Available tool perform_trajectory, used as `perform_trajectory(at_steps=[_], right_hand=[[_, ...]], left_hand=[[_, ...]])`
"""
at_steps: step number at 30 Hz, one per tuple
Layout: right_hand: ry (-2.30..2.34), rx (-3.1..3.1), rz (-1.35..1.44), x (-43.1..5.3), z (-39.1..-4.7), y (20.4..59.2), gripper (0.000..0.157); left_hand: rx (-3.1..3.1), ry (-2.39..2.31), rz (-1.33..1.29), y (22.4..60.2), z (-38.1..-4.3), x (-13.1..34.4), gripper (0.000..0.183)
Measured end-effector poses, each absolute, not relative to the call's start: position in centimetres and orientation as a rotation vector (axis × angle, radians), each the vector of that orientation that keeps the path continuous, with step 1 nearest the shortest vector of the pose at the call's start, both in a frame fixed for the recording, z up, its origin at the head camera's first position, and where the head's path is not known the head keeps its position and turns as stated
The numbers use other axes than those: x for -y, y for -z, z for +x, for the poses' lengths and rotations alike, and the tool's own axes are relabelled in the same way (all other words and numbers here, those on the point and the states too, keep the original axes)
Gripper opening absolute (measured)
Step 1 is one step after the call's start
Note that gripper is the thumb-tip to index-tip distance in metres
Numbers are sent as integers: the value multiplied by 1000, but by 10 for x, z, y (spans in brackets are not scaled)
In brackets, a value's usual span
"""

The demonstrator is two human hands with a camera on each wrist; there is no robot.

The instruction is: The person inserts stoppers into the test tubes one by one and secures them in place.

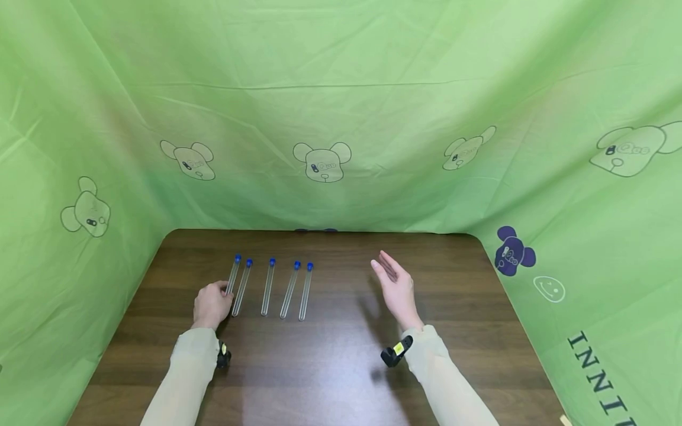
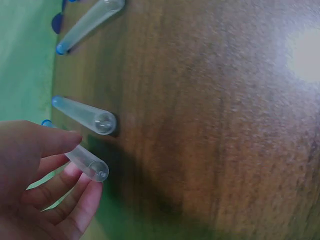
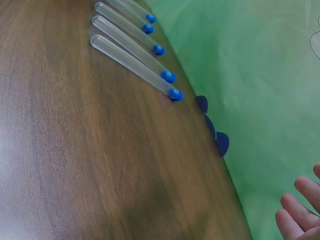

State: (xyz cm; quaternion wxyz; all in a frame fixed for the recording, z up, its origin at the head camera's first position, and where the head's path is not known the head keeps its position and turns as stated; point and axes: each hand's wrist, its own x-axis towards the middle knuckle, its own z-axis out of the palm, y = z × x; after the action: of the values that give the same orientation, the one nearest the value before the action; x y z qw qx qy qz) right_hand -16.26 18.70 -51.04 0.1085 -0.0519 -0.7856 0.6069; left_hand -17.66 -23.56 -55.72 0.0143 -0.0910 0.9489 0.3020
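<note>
At the left of the row, my left hand (image 1: 211, 305) holds a clear test tube (image 2: 89, 162) with a blue cap between thumb and fingers. In the left wrist view, its rounded bottom points toward the camera. Close beside it, a second capped test tube (image 1: 242, 288) lies on the table. Further right lie a middle test tube (image 1: 268, 288) and two more, the rightmost test tube (image 1: 305, 293) among them. All have their blue caps toward the far edge. My right hand (image 1: 396, 293) hovers over the table's right side, fingers extended and holding nothing.
A brown wooden table (image 1: 330, 367) carries the tubes. Behind it and at both sides hangs a green cloth (image 1: 319, 106) printed with bear heads. Each sleeve has a small black device at the wrist, such as the right wrist device (image 1: 396, 351).
</note>
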Motion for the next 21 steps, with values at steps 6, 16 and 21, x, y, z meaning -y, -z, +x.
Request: perform_trajectory(at_steps=[6,16,21], right_hand=[[-1739,2326,-170,-195,-169,519,60],[-1571,2422,-199,-205,-176,507,63],[-1522,2451,-190,-209,-179,502,63]], left_hand=[[-2981,-928,-323,562,-178,236,38],[-2968,-883,-378,561,-176,235,46],[-2972,-872,-375,558,-178,235,50]])
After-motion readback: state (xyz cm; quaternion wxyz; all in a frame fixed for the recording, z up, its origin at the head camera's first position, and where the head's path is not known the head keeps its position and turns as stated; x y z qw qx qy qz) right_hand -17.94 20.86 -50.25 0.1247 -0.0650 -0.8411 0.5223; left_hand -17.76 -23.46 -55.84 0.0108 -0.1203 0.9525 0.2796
